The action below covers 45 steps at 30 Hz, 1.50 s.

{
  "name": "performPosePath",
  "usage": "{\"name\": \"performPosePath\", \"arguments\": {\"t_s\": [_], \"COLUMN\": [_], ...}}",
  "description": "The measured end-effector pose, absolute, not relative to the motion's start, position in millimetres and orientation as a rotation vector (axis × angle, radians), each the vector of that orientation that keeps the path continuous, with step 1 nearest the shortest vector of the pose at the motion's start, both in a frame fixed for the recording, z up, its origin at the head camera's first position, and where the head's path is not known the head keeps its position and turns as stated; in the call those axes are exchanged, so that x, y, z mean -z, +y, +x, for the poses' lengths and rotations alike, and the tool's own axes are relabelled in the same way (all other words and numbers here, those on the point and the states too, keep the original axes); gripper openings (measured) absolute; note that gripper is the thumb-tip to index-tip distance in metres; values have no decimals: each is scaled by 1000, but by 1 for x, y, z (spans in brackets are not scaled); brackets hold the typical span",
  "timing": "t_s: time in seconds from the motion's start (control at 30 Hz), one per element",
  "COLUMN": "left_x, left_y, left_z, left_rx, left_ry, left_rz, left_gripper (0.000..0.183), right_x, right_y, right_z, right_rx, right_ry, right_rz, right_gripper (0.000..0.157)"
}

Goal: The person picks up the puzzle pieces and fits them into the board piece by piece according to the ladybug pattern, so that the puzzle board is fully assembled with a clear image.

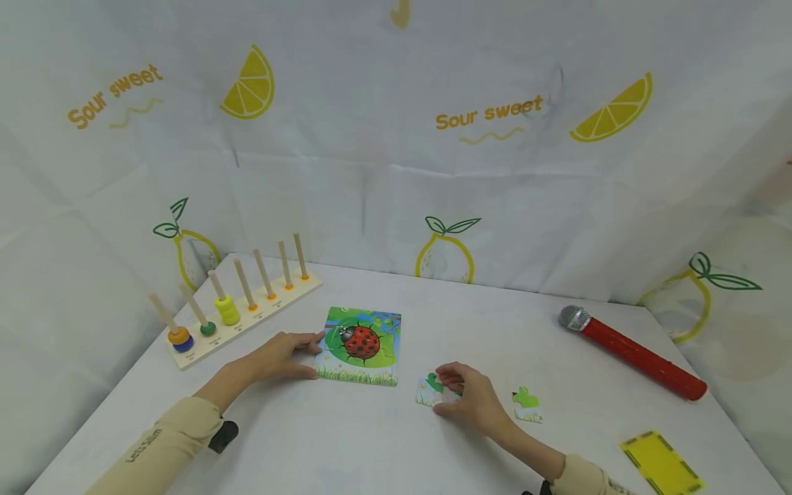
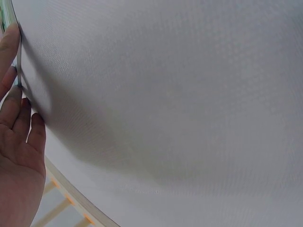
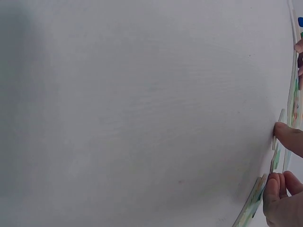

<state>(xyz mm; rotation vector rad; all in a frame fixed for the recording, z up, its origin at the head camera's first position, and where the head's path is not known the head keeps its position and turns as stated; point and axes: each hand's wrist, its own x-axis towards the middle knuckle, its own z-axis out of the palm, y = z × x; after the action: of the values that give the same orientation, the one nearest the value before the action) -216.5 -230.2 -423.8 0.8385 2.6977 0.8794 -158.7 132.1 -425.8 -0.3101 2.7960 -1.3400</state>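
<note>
A square ladybug puzzle (image 1: 359,346) lies flat on the white table. My left hand (image 1: 287,356) rests at its left edge, fingers extended, with fingertips and thumb touching the side. In the left wrist view, the left hand (image 2: 21,142) reaches along the puzzle's edge. My right hand (image 1: 468,397) is over the table right of the puzzle, its curled fingers and thumb pinching a small puzzle piece mostly hidden by the hand. A green and white puzzle piece (image 1: 428,392) lies just left of it. Another piece with a green animal shape (image 1: 526,404) lies to its right.
A wooden peg board (image 1: 247,320) with several pegs and coloured rings stands at the back left. A red microphone (image 1: 643,357) lies at the right. A yellow rectangular card or frame (image 1: 662,462) is at the front right. A lemon-print cloth (image 1: 371,192) hangs behind.
</note>
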Motion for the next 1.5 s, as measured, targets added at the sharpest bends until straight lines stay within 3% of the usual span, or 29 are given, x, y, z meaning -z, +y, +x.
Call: {"name": "performPosePath", "arguments": {"t_s": [0.43,0.97,1.23,1.5], "left_x": [428,431,430,428], "left_y": [-229,-232,-232,-231], "left_z": [-218,-220,-220,-218], "left_rx": [-895,-877,-897,-890], "left_ry": [2683,2692,2675,2693], "left_rz": [810,818,810,847], "left_gripper": [56,57,45,69], "right_x": [428,429,422,424], "right_y": [133,139,140,138], "right_z": [-158,-161,-161,-163], "right_rx": [1395,1361,1340,1377], "right_ry": [2781,2659,2654,2604], "right_rz": [-342,-360,-353,-309], "right_gripper": [57,41,47,42]}}
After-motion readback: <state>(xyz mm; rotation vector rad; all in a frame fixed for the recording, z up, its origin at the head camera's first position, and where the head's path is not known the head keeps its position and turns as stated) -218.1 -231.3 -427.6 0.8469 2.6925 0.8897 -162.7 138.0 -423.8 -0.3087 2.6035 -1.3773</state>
